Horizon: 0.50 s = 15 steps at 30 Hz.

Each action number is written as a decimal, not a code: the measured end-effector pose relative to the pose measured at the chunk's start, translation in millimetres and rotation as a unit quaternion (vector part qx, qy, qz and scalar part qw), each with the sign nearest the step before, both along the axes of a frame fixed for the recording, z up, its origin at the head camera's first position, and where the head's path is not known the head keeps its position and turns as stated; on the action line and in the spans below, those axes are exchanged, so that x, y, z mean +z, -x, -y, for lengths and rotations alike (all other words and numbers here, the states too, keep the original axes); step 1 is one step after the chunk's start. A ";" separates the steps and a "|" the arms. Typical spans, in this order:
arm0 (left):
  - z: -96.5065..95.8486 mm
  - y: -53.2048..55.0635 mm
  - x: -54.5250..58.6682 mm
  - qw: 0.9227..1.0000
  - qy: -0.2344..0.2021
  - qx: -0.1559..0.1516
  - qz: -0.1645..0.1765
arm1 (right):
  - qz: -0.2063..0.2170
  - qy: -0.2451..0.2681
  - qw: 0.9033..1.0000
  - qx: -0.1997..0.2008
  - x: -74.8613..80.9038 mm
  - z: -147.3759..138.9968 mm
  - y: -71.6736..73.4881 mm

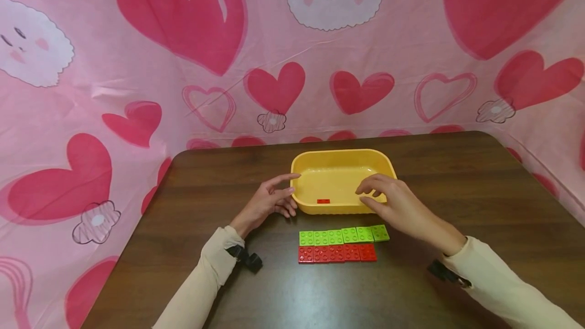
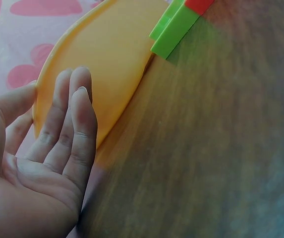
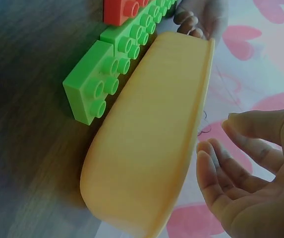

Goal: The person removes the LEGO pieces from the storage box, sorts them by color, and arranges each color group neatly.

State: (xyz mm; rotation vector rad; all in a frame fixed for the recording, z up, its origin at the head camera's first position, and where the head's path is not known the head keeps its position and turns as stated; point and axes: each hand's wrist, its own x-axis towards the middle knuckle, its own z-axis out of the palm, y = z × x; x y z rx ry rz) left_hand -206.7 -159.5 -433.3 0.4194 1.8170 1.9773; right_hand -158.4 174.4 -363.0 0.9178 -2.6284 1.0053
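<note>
A yellow plastic tub (image 1: pixel 338 208) stands on the table with one small red toy brick (image 1: pixel 323 201) on its floor near the front wall. At the tub's left end is my left hand (image 1: pixel 272 198), index finger reaching over the rim and thumb beside it; in the left wrist view its other fingers extend loosely along the outer wall. Above the tub's right end, my right hand (image 1: pixel 388 198) hovers with curved fingers and thumb apart, nothing between them. In front of the tub lie a row of several green bricks (image 1: pixel 335 236) and, nearer me, several red bricks (image 1: pixel 337 254).
The brown wooden table (image 1: pixel 219 182) has rounded far corners. Behind it and at the sides hangs a pink cloth (image 1: pixel 407 9) with hearts. A dark strap device (image 1: pixel 247 258) sits at my left wrist, another (image 1: pixel 448 272) at my right.
</note>
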 end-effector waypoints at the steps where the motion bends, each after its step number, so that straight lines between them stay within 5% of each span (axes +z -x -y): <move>1: 0.1 0.0 -0.2 1.000 0.000 0.000 0.000 | 0.004 0.000 1.000 0.003 -0.6 1.0 1.9; 15: -1.0 -0.6 -0.7 1.000 -0.006 0.003 0.004 | 0.088 -0.026 0.995 0.030 -7.2 18.4 27.6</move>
